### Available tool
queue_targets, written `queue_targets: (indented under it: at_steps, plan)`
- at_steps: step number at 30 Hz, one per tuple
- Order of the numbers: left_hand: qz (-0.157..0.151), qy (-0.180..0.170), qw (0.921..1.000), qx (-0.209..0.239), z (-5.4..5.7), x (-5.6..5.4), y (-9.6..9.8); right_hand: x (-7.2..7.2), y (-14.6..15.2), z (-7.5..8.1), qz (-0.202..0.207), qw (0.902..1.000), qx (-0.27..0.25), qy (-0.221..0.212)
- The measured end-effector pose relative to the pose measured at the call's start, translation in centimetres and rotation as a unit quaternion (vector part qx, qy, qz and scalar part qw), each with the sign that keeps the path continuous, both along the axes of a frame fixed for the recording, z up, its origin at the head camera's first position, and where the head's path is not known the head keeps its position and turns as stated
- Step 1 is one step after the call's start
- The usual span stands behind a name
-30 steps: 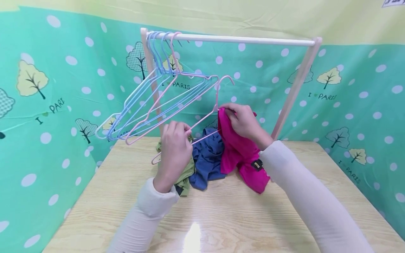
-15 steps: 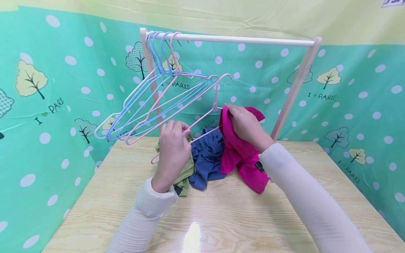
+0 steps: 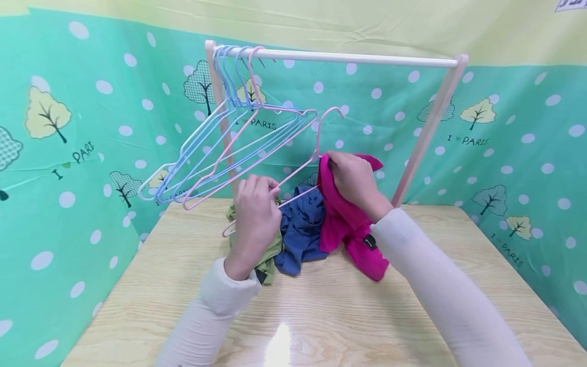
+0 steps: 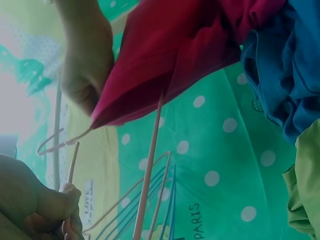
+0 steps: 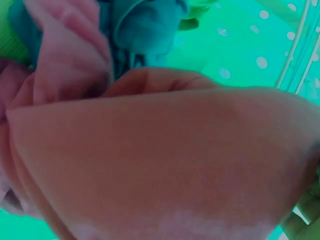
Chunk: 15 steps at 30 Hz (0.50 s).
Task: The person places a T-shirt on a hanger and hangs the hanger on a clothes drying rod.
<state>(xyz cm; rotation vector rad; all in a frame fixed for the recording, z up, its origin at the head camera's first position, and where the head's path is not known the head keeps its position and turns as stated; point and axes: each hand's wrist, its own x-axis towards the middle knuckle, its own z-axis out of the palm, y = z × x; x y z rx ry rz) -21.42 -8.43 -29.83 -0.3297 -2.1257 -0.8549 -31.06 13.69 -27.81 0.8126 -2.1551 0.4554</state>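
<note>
My left hand (image 3: 256,216) grips the side of a pink hanger (image 3: 297,171), whose hook points up and right. With my right hand (image 3: 355,176) I hold the edge of a magenta garment (image 3: 341,219) near the hanger's neck. The left wrist view shows the opening of the magenta garment (image 4: 165,50) with the hanger's bottom bar (image 4: 150,170) running into it. The hanger's far end is hidden inside the cloth. In the right wrist view, the garment (image 5: 150,155) covers most of my fingers. Its lower part hangs to the table, a black label showing.
A rack with a white rail (image 3: 357,58) stands at the back. Several blue, white and pink hangers (image 3: 236,136) hang at its left end. A crumpled blue garment (image 3: 300,229) and a green garment (image 3: 270,255) lie on the wooden table (image 3: 321,316) behind my hands.
My right hand has drawn the magenta garment's edge slightly to the right, and a flap now stands out beyond that hand. The hanger has tilted a little; my left hand stays nearly still.
</note>
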Motion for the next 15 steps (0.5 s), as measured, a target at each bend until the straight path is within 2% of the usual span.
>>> queue_targets:
  at_steps: [5,9,15]
  plan:
    - [0.000,0.009,0.9999,-0.005,-0.11,-0.15,0.31,0.40,-0.66,0.17,0.024,0.9981,-0.021,0.053]
    - [-0.005,0.030,0.9995,-0.007,-0.10,-0.32,0.23,0.43,-0.71,0.34,0.020,0.9966,-0.018,0.078]
    - [-0.010,0.100,0.9946,-0.027,-0.35,-0.80,0.21,0.52,-0.67,0.28,-0.015,0.9964,-0.007,0.083]
